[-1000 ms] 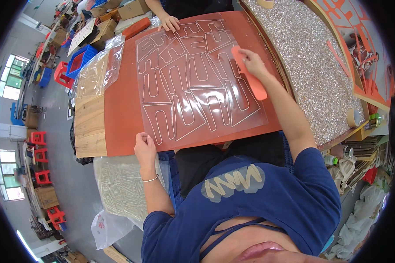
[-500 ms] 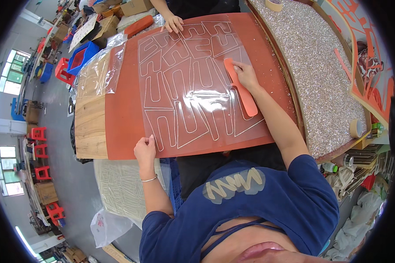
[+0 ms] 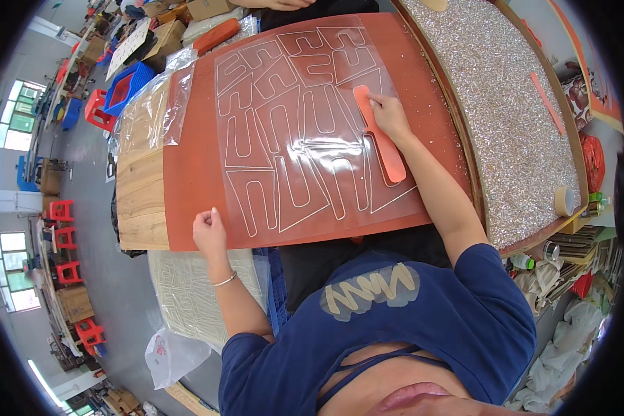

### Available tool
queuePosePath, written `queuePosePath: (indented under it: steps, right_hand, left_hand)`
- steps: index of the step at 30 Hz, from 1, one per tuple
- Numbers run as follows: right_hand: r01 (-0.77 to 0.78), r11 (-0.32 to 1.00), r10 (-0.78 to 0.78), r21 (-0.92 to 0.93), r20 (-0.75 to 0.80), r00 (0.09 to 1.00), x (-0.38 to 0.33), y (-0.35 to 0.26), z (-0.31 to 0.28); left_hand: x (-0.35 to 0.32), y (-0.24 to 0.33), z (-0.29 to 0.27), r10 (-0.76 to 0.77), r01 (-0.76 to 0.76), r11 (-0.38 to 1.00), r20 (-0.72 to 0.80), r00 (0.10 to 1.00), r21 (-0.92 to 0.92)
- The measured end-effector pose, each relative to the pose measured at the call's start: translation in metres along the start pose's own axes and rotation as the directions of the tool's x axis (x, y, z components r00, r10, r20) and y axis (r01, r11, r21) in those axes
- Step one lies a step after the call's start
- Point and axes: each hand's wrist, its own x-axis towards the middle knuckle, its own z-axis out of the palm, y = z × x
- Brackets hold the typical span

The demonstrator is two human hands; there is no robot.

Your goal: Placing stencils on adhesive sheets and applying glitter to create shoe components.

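A clear plastic sheet (image 3: 292, 128) with pale looping outlines lies on a reddish-brown board (image 3: 194, 187). My right hand (image 3: 390, 116) is closed around the upper part of a long, flat coral-coloured scraper (image 3: 390, 161) with rounded ends, which lies along the sheet's right side. Over the board's near left corner is my left hand (image 3: 210, 229), its fingers curled together and apart from the sheet's corner. Nothing shows between those fingers. At the far edge, another person's hand (image 3: 289, 4) is partly cut off by the frame.
A long tray of glittering granules (image 3: 520, 125) runs along the right, with a tape roll (image 3: 564, 201) on its near end. Bare wood (image 3: 142, 201) and crinkled clear film (image 3: 180, 90) lie at the board's left. Blue bins (image 3: 133, 87) and red stools (image 3: 98, 111) stand beyond.
My left hand has moved left, away from the sheet's near corner. The other person's hand has drawn back from the sheet's far edge. My right hand and the scraper have barely moved.
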Motion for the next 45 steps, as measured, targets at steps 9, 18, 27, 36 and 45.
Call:
queuePosePath:
  steps: [9,18,27,36,45]
  right_hand:
    - [-0.044,0.999,0.044,-0.006,0.018,0.999,0.007,0.008,-0.001]
    - [-0.016,0.991,0.029,-0.134,0.096,0.995,0.017,-0.001,0.004]
    - [-0.047,0.993,0.007,0.111,0.339,0.941,-0.012,-0.02,-0.043]
    - [-0.465,0.715,0.346,0.522,0.312,0.885,-0.138,-0.009,-0.062]
    - [-0.442,0.803,0.349,0.399,0.286,0.892,-0.145,-0.002,-0.058]
  left_hand:
    - [-0.021,0.146,0.107,0.831,-0.811,0.557,0.096,0.549,-0.182]
    - [-0.021,0.246,0.233,0.837,-0.914,0.397,0.44,0.324,-0.081]
    - [-0.032,0.283,0.221,0.718,-0.939,0.325,0.615,0.325,0.116]
    - [-0.036,0.273,0.234,0.737,-0.935,0.321,0.581,0.346,0.15]
    - [-0.048,0.287,0.209,0.591,-0.905,0.373,0.699,0.402,0.204]
